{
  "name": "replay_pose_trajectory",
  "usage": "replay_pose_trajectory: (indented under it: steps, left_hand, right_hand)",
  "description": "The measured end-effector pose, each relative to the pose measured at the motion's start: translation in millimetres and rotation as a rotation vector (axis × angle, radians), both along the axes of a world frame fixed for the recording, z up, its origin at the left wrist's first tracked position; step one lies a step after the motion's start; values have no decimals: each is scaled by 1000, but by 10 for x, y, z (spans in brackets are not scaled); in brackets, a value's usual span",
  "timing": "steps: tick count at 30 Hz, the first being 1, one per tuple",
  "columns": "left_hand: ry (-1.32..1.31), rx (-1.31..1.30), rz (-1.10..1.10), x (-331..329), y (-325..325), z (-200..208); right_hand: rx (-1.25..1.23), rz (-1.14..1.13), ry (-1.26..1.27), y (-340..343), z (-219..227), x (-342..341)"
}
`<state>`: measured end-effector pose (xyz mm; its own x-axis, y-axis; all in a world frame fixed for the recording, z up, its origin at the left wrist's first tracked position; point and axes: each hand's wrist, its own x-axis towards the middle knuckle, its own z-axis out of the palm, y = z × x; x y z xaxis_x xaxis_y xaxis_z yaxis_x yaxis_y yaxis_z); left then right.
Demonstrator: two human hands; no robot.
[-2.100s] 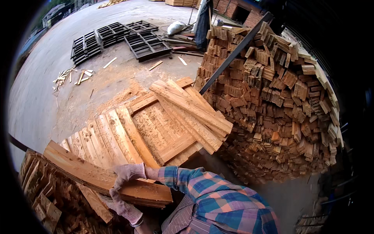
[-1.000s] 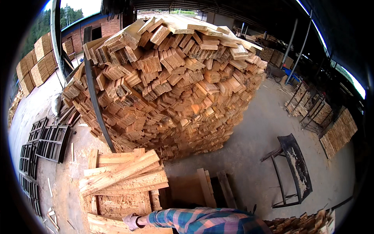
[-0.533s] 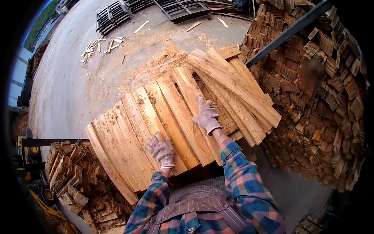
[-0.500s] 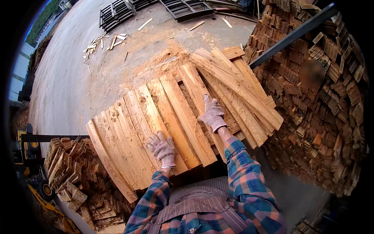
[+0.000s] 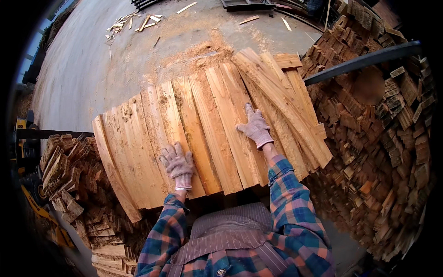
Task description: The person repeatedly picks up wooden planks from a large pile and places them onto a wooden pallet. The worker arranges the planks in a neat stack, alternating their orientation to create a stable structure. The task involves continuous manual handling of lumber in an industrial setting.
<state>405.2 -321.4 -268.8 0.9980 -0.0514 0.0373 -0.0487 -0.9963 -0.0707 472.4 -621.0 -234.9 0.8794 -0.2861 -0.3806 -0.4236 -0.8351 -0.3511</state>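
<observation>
boards [image 5: 203, 134] lie side by side across mid-view, the left hand [image 5: 177, 162] flat on them, fingers slightly apart, the right hand [image 5: 256, 126] resting there too, thumb spread wide.

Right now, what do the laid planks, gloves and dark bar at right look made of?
Planks: bare, apparently unvarnished wood; grain shows. Gloves: matte knit fabric, probably; fuzzy, ribbed toward the wrist. Dark bar: likely metal, slim and smooth-looking; whether painted, can't tell.

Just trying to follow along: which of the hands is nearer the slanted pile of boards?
The right. The right hand is at the left edge of the slanted pile of boards; the left hand is farther left, on the row of planks.
</observation>
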Motion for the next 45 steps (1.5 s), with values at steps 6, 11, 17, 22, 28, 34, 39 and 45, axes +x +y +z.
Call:
replay_pose_trajectory:
  steps: [6,11,17,22,28,34,39,45]
  left_hand:
    - [-40,-14,-16,34,55,-56]
    - [-41,-28,-13,18,39,-47]
    - [-39,13,-16,16,-20,-38]
    - [23,-35,18,47,-29,5]
    - [21,-341,9,72,254,150]
    - [-454,48,635,28,1934,679]
    - [261,-29,954,149,2635,651]
    - [163,-341,872,147,3027,704]
  right_hand:
    - [-51,37,11,-56,66,58]
    - [-71,52,-6,-161,-4,58]
    - [-65,26,-117,-279,-155,81]
    - [-122,84,-232,-150,-332,20]
    - [-318,288,-387,-177,-59,-47]
    - [-626,156,-356,-689,710,-91]
    - [-474,170,-179,-1452,236,-45]
    - [-426,149,-66,-1286,397,35]
